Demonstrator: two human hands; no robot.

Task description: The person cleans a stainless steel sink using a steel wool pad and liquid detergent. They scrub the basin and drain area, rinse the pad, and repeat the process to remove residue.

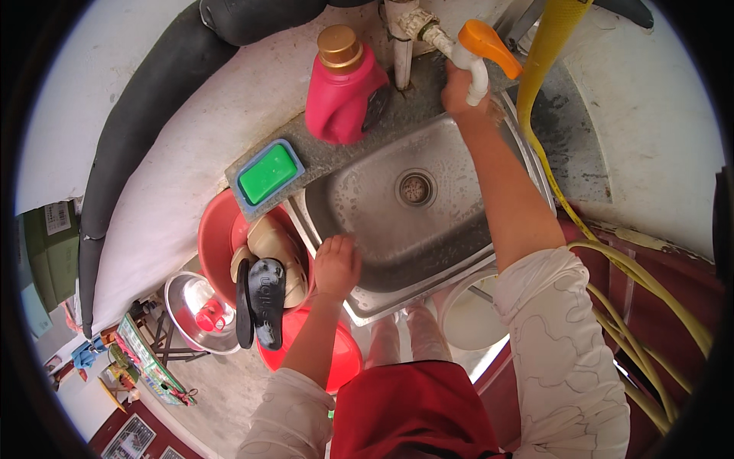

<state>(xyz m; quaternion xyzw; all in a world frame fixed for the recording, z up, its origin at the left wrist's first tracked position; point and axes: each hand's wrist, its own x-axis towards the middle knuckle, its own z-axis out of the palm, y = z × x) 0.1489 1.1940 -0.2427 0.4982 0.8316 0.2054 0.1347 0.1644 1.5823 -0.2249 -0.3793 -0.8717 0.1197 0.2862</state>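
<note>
A stainless steel sink (390,229) with a round drain (416,188) lies before me, wet with drops. My left hand (337,265) rests on its left rim, fingers together, with nothing visible in it. Behind the white tap (475,80), at the sink's far right corner, is my right hand (463,92); its fingers are largely hidden, so what it touches cannot be told. The tap has an orange lever (487,46). A pink plastic bottle (341,97) with a gold cap stands behind the sink. Green soap (268,173) sits in a blue dish (299,163) at the left.
Left of the sink, a red basin (218,229) holds beige clogs (292,275) and black slippers (268,304). Below are a metal bowl (178,298), a red tub (344,361) and a white bucket (470,321). A yellow hose (533,115) hangs at the right.
</note>
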